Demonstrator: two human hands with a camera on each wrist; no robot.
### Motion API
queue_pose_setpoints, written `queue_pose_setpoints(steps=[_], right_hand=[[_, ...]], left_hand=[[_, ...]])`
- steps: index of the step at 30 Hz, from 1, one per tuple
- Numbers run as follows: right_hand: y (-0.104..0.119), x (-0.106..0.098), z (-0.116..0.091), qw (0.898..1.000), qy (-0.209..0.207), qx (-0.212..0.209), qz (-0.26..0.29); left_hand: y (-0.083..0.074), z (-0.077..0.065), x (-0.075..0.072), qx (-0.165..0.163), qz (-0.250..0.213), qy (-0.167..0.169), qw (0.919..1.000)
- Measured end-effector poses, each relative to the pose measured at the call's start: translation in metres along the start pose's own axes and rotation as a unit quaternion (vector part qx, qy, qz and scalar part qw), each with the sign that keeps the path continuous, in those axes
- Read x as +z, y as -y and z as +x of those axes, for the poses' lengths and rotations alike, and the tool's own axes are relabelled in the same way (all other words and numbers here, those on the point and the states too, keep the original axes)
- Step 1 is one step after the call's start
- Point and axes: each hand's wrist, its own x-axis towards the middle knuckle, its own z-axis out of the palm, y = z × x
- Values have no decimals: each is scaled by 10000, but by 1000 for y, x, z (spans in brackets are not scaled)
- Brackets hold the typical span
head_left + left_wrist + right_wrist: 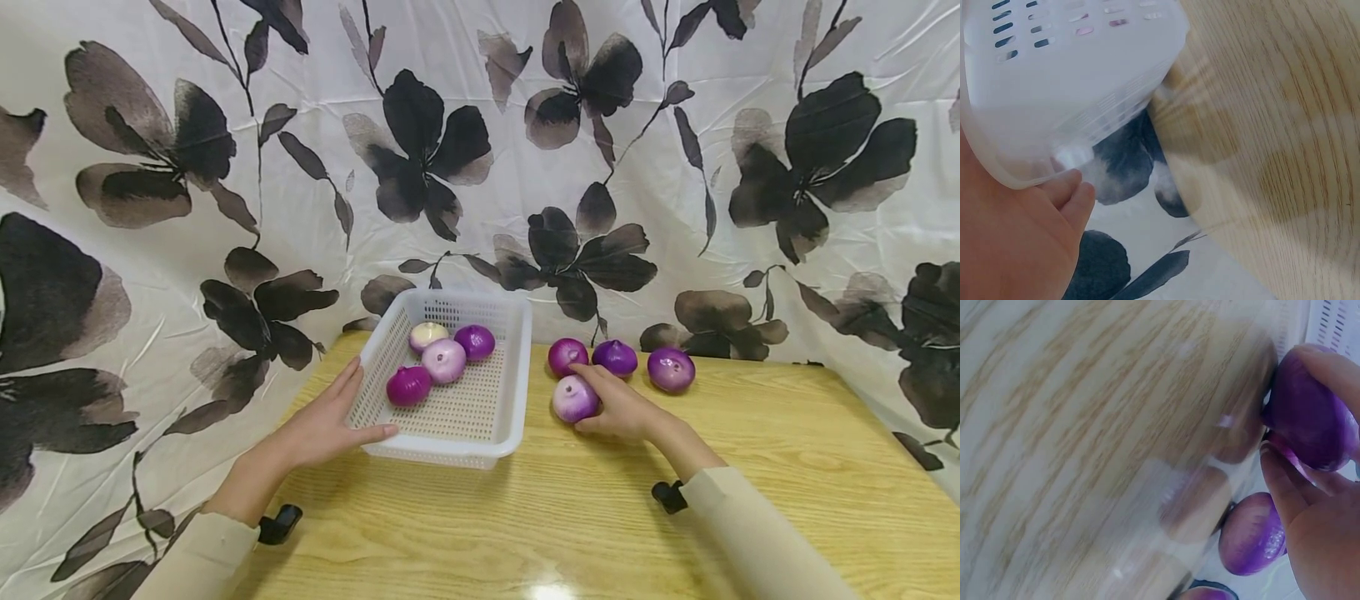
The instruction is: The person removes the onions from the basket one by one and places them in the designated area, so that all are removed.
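My right hand (618,407) grips a purple-and-white onion (576,399) at the table, thumb on its near side and fingers on its far side. From the right wrist view that onion (1310,409) looks deep purple between thumb and fingers. At the near left corner of a white perforated basket (457,448), my left hand (326,425) holds the rim, thumb over the edge and fingers along the outer side. In the left wrist view fingertips (1079,194) show beside the basket wall (1072,81); the thumb is hidden there.
Several onions lie in the basket, among them a magenta one (408,387) and a pale one (444,361). Behind my right hand sit a magenta onion (567,357), a dark purple onion (617,359) and another purple onion (671,370). Floral cloth (465,58) hangs behind the wooden table (480,533).
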Motion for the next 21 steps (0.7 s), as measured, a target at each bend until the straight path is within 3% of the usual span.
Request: queue_pose_setpoints(steps=[21], right_hand=[[1,-10,-7,10000,-12,-40,61]], left_hand=[[-2,0,-1,-14,-26,-37,10000]])
